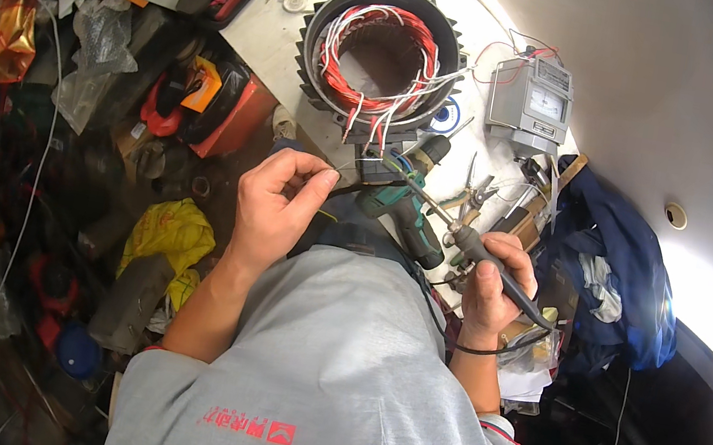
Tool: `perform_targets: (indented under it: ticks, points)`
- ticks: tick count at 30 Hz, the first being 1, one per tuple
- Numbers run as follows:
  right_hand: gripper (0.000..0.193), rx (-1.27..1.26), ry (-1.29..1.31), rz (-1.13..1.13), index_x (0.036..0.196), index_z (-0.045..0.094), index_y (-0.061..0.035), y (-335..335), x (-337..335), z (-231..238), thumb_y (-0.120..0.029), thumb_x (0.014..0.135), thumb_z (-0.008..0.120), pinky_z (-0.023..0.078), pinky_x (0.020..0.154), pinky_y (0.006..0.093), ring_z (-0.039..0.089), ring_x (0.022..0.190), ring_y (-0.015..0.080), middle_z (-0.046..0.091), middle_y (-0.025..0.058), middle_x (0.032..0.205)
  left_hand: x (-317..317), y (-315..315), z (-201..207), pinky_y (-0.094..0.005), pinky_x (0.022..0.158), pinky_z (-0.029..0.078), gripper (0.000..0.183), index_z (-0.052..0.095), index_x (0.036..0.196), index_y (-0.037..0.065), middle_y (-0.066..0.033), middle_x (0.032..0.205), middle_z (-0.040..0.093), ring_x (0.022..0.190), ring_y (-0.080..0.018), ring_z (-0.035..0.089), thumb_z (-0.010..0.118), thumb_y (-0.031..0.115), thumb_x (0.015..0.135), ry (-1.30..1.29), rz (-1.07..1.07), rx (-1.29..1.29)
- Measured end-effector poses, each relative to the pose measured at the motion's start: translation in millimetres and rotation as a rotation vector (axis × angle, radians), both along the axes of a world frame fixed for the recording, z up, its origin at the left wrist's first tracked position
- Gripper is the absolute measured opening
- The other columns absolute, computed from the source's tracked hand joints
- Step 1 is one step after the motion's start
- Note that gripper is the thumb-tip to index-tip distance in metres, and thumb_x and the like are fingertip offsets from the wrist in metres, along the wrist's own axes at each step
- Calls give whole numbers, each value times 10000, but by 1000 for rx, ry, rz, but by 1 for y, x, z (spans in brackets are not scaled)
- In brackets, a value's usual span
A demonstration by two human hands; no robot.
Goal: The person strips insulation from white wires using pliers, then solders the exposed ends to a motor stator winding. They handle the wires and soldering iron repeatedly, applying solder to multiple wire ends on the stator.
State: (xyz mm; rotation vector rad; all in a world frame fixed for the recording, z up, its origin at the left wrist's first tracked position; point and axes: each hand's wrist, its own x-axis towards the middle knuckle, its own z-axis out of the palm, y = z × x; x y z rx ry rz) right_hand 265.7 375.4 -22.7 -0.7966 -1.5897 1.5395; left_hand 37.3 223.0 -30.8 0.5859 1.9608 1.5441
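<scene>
Red and white wires [332, 56] coil inside a finned motor housing [312, 41] on a white table [264, 52]. On its near side, my right hand [496, 288] grips a soldering iron [472, 242]; my left hand [278, 198] pinches a thin wire [346, 165]. Right of it, a grey meter [530, 105].

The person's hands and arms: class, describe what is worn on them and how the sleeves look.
The left hand and right hand are ungloved. Short grey sleeves leave the forearms uncovered; the right cuff has dark trim with a red stripe.
</scene>
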Motion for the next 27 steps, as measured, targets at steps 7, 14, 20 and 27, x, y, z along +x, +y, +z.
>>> perform_targets:
  ticks: [7, 14, 20, 27]
  points:
    - [308, -189, 86, 56, 1036, 683, 80, 7, -12, -14, -130, 829, 771, 561, 798, 354, 639, 924, 247, 627, 193, 1077, -5, 2, -3, -181, 570, 406, 68, 659, 888, -20, 39, 735, 603, 633, -7, 502, 707, 28, 897, 84, 9, -44]
    - [281, -269, 111, 72, 1038, 684, 82, 5, -18, -12, -92, 833, 766, 565, 800, 354, 644, 909, 246, 626, 186, 1074, -3, 9, 5, -207, 546, 393, 73, 664, 864, -23, 10, 735, 589, 609, -31, 477, 723, 18, 870, 167, 9, -35]
    - [277, -218, 101, 82, 1040, 687, 74, 5, -19, -14, -86, 829, 770, 565, 799, 345, 644, 904, 244, 628, 184, 1065, -3, 8, 5, -213, 543, 394, 77, 662, 863, -27, 3, 734, 590, 604, -35, 477, 723, 20, 869, 172, 5, -33]
    - [264, -185, 75, 87, 1026, 696, 65, 4, -20, -13, -83, 821, 773, 561, 806, 341, 634, 934, 241, 635, 187, 1057, -4, 9, 4, -214, 540, 395, 78, 665, 867, -25, 0, 734, 593, 599, -39, 484, 722, 28, 869, 159, 3, -39]
